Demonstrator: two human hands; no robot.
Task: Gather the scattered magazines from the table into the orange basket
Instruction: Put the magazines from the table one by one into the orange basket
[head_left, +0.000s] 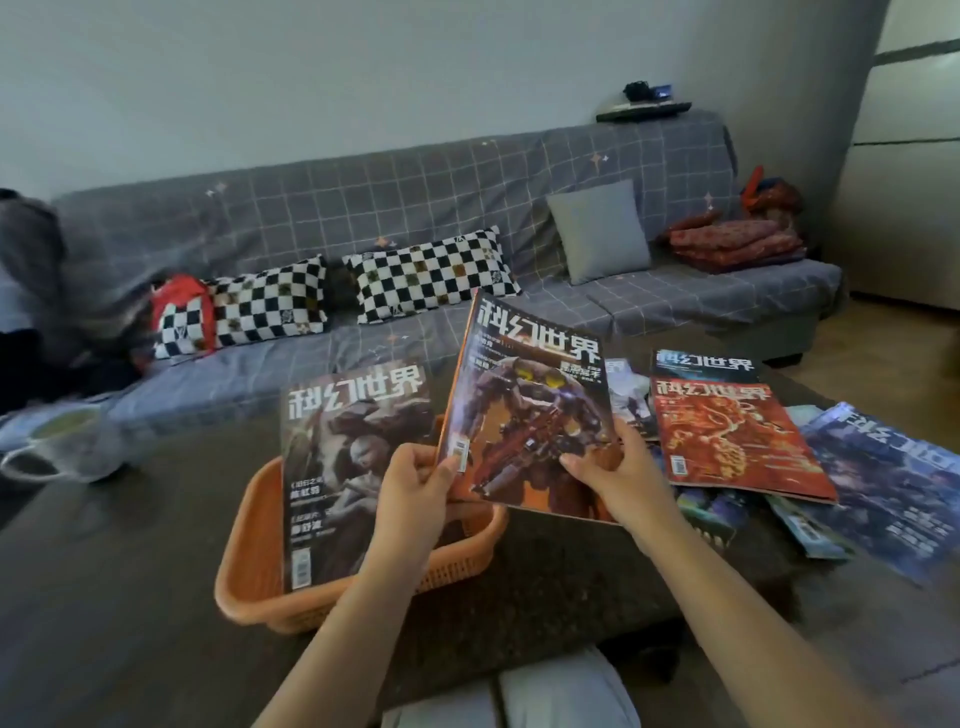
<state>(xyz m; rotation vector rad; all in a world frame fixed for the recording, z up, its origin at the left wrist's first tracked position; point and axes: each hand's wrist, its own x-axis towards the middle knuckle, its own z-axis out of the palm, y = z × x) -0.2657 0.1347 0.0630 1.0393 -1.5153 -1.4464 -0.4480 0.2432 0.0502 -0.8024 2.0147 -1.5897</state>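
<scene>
An orange basket (249, 566) sits on the dark table at centre left. A grey-covered magazine (348, 457) stands upright inside it, leaning on the far wall. I hold an orange robot-cover magazine (530, 410) tilted above the basket's right end. My left hand (415, 488) grips its lower left corner and my right hand (618, 478) grips its lower right edge. To the right, a red magazine (727, 441) lies on top of several scattered magazines, including a blue one (893, 478).
The dark table (104, 597) fills the foreground. A glass cup (67, 441) stands at its far left. Behind it is a grey checked sofa (363, 208) with checkered cushions (431, 275). My knees (519, 696) show at the bottom edge.
</scene>
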